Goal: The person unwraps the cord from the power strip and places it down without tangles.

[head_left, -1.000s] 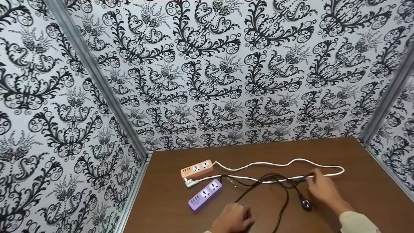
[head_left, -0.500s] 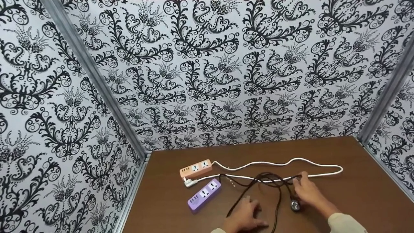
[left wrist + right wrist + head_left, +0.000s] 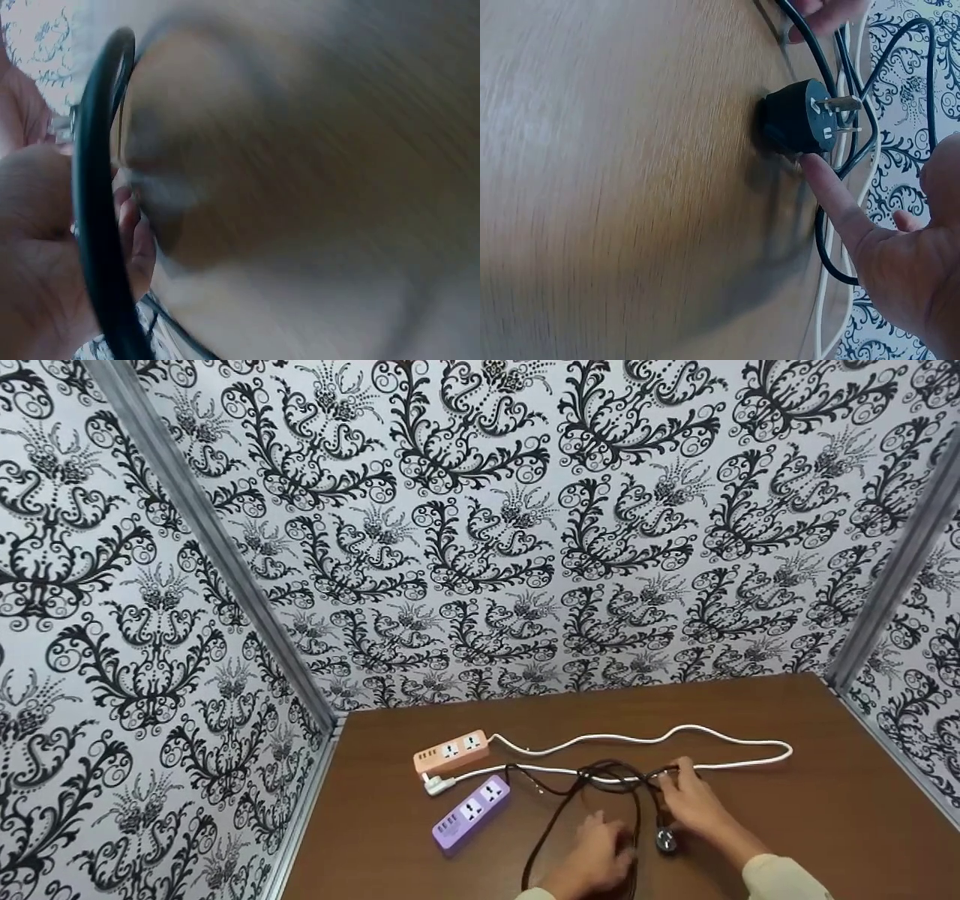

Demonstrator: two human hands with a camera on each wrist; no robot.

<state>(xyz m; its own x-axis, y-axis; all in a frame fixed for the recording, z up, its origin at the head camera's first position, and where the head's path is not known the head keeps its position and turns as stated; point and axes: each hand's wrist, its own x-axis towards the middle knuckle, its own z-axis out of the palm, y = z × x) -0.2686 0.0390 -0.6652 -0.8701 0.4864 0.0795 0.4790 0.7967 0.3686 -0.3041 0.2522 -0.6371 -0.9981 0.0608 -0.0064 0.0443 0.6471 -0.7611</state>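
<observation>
My right hand (image 3: 694,802) pinches the black cord (image 3: 570,802) of the purple power strip (image 3: 471,814), right of its loops. Below that hand hangs the cord's black plug (image 3: 666,840); in the right wrist view one finger touches the plug (image 3: 799,116), prongs facing away. My left hand (image 3: 596,855) is low over the table, fingers loosely bent, beside the cord's right-hand strand. A thick stretch of the cord (image 3: 97,187) crosses in front of the left palm in the left wrist view, which is blurred. No firm grip shows there.
An orange power strip (image 3: 450,751) lies behind the purple one. Its white cord (image 3: 735,742) makes a long loop to the right, under the black loops, and ends in a white plug (image 3: 439,785). Patterned walls (image 3: 480,547) enclose the brown table (image 3: 840,780).
The right hand has moved left with the black cord and its plug. The left hand has opened from a closed pose, left the left strand and moved right toward the other strand.
</observation>
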